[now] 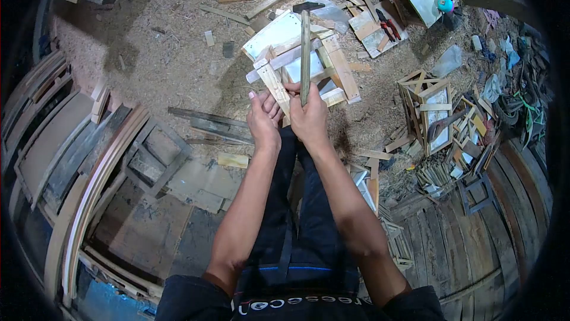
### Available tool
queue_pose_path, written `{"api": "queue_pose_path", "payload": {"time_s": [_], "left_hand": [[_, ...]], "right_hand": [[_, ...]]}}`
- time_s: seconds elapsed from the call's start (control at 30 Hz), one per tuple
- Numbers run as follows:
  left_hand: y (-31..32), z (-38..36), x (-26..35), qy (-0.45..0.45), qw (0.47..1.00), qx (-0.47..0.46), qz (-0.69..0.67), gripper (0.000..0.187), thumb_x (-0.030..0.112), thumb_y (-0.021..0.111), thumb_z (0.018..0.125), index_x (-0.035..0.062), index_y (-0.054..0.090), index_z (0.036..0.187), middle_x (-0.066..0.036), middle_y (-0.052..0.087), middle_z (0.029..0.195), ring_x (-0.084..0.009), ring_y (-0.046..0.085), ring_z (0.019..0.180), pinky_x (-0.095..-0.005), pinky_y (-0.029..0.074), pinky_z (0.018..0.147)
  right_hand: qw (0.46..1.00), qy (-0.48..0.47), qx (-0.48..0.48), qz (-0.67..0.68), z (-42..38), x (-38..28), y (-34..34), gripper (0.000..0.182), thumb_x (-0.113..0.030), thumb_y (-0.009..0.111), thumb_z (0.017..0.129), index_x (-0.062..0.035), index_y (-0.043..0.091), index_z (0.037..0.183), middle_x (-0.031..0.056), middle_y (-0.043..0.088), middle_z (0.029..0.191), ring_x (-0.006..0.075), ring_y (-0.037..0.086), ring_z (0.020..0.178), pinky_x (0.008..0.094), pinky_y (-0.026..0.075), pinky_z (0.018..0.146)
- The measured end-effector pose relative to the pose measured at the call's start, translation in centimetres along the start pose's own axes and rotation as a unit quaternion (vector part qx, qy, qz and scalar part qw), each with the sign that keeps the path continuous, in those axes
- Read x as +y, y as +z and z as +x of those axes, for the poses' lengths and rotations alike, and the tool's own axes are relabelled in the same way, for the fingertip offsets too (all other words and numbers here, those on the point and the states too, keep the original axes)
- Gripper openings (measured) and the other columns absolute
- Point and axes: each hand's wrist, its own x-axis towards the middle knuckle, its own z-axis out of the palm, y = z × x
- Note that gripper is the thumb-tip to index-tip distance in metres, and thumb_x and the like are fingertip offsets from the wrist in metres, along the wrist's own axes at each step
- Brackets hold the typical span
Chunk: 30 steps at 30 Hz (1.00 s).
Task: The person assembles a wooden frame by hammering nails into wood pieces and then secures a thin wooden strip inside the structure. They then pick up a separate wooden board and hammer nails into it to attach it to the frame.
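Observation:
My right hand (309,116) is closed around the wooden handle of a hammer (306,54). The dark hammer head points away from me, above a small wooden frame (272,83) made of pale slats. My left hand (264,122) is at the near left slat of this frame, fingers curled against it and thumb sticking up apart. Whether a small piece lies in the left palm is hidden. Under and behind the frame there is a white-faced board (276,33). Part of the frame is covered by my right hand and the hammer.
Red-handled pliers (387,27) lie on a board to the upper right. A slatted wooden crate (436,113) stands right, beside a heap of offcuts. Long planks (98,184) and a grey frame (157,157) are at left. Sawdust and scraps cover the floor.

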Motion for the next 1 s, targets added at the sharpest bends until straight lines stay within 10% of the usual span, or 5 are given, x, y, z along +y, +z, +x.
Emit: {"api": "queue_pose_path", "payload": {"time_s": [0.13, 0.2, 0.7, 0.87, 1.0], "left_hand": [[0.1, 0.0, 0.1, 0.009, 1.000, 0.002, 0.002, 0.073, 0.051, 0.031, 0.104, -0.0141, 0.039, 0.137, -0.029, 0.052, 0.136, -0.0330, 0.057, 0.122, -0.0402, 0.044, 0.104], [0.3, -0.1, 0.2, 0.014, 1.000, -0.002, 0.004, 0.073, 0.050, 0.032, 0.104, -0.0144, 0.038, 0.137, -0.029, 0.052, 0.136, -0.0329, 0.056, 0.122, -0.0401, 0.044, 0.104], [0.5, 0.1, 0.5, 0.024, 1.000, 0.003, 0.005, 0.071, 0.052, 0.036, 0.103, -0.0096, 0.040, 0.138, -0.023, 0.051, 0.139, -0.0283, 0.054, 0.125, -0.0387, 0.043, 0.103], [0.9, 0.1, 0.4, 0.073, 0.997, -0.010, 0.033, 0.032, 0.027, 0.058, 0.100, -0.0014, 0.061, 0.115, -0.002, 0.067, 0.090, -0.0042, 0.056, 0.070, -0.0192, 0.042, 0.058], [0.8, 0.5, 0.4, 0.068, 0.996, -0.025, 0.044, 0.026, 0.020, 0.060, 0.099, -0.0017, 0.063, 0.114, 0.005, 0.058, 0.075, -0.0009, 0.045, 0.058, -0.0174, 0.034, 0.051]], "right_hand": [[1.000, -0.007, 0.000, 0.012, 0.2, 0.8, 0.3, 0.020, -0.002, 0.050, 0.090, 0.0043, 0.057, 0.107, 0.0184, 0.070, 0.101, 0.0244, 0.069, 0.095, 0.0346, 0.053, 0.085], [0.998, -0.043, 0.023, 0.045, 0.4, 1.1, 0.7, 0.021, -0.004, 0.050, 0.086, 0.0035, 0.056, 0.104, 0.0229, 0.069, 0.091, 0.0379, 0.069, 0.085, 0.0439, 0.053, 0.076], [0.999, -0.050, 0.019, 0.012, 1.1, 1.1, 0.8, 0.018, -0.005, 0.053, 0.086, 0.0021, 0.056, 0.103, 0.0213, 0.069, 0.093, 0.0399, 0.068, 0.088, 0.0455, 0.053, 0.077], [0.998, -0.061, 0.027, 0.012, 1.1, 1.3, 0.9, 0.019, -0.005, 0.054, 0.086, 0.0022, 0.057, 0.103, 0.0218, 0.068, 0.093, 0.0400, 0.068, 0.089, 0.0452, 0.053, 0.078], [0.997, -0.065, 0.036, 0.023, 1.1, 1.7, 1.0, 0.020, -0.004, 0.054, 0.085, 0.0023, 0.057, 0.104, 0.0220, 0.068, 0.093, 0.0401, 0.068, 0.089, 0.0446, 0.053, 0.078]]}}
